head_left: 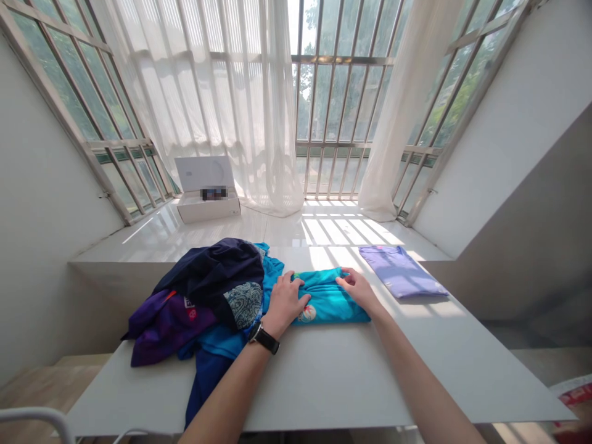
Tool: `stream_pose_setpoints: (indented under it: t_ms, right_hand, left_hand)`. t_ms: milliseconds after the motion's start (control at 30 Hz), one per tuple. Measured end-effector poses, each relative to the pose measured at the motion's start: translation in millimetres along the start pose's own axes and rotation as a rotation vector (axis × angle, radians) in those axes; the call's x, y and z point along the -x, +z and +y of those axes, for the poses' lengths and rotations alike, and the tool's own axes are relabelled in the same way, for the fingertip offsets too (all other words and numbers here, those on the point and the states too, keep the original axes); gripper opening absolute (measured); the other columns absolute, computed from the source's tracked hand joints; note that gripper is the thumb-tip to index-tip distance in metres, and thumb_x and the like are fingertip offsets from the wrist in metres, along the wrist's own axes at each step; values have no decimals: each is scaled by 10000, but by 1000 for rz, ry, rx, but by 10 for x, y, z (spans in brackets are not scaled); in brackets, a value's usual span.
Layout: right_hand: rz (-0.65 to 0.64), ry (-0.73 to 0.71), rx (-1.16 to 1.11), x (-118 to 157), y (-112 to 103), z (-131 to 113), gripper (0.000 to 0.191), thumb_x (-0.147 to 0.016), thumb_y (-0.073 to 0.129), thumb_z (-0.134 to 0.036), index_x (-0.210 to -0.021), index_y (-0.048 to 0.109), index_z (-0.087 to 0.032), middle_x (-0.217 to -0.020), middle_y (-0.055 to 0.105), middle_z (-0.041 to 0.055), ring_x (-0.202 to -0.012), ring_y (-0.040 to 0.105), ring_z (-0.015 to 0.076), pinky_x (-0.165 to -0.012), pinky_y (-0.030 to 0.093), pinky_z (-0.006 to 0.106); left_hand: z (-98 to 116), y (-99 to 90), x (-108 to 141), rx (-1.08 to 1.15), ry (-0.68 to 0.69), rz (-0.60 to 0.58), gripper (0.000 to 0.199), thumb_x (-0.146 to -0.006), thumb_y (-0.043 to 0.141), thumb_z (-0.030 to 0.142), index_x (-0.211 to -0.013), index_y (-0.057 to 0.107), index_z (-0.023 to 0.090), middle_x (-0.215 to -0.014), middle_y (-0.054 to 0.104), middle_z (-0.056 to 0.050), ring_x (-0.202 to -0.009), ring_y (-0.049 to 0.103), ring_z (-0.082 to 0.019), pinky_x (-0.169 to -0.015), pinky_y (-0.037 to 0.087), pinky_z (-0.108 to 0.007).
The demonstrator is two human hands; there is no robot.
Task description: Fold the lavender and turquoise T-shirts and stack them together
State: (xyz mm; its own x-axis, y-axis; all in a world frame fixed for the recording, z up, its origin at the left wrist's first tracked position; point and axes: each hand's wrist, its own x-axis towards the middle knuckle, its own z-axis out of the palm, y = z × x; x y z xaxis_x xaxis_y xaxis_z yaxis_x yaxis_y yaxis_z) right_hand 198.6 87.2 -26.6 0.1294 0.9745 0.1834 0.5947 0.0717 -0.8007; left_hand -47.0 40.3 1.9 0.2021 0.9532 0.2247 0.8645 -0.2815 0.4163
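Observation:
A turquoise garment, folded into a flat rectangle with a pale print near its front edge, lies on the white table. My left hand rests on its left end with the fingers spread and slightly bent; a black-strapped watch is on that wrist. At the far right part of the same garment, my right hand has thumb and fingers closed on the cloth near the far edge. Small creases run between the two hands. Part of the left end is hidden under my left hand.
Left of my hands is a loose heap of dark navy, purple and blue clothes. A folded lavender garment lies at the right. An open white box stands on the sill by the barred window and curtains.

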Motion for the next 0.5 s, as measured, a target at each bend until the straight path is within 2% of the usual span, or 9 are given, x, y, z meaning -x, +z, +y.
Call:
stream_pose_setpoints:
  t_ms: [67, 133, 233, 333, 500]
  right_hand:
    - [-39, -16, -18, 5, -1, -12, 309, -736, 643, -448, -946, 669, -224, -687, 663, -12, -649, 634, 185, -646, 495, 292]
    - [-47, -27, -16, 10, -8, -30, 252, -730, 636, -481, -784, 621, -235, -654, 625, -19, -643, 606, 179, -639, 475, 287]
    - [-26, -38, 3, 10, -23, -49, 370, -725, 613, -551, -589, 443, -252, -570, 502, -40, -586, 515, 157, -590, 415, 278]
    - [12, -34, 29, 3, -33, -53, 448, -725, 583, -591, -545, 339, -261, -528, 403, -50, -547, 444, 148, -544, 357, 277]
    - [59, -32, 51, -6, -29, -35, 449, -736, 563, -602, -533, 352, -263, -521, 417, -39, -551, 457, 162, -539, 352, 285]
  left_hand:
    - [-3, 8, 0, 2, -4, 5, 349, -863, 693, 366, -1168, 708, 196, -1405, 528, -142, -1231, 527, -339, -1022, 455, -441]
    - [-5, 14, 5, 1, -11, 15, 344, -855, 702, 370, -1155, 714, 201, -1400, 532, -135, -1224, 525, -340, -1021, 454, -443]
    - [-5, 16, 20, -5, -27, 37, 340, -849, 706, 386, -1144, 713, 217, -1394, 533, -123, -1185, 536, -342, -1000, 462, -449]
    - [-3, 10, 38, 1, -59, 35, 356, -851, 698, 404, -1163, 697, 231, -1414, 507, -124, -1146, 558, -345, -963, 480, -457]
    - [-13, -7, 50, 56, -71, 15, 375, -857, 690, 391, -1189, 669, 218, -1432, 480, -137, -1181, 564, -340, -984, 478, -441]
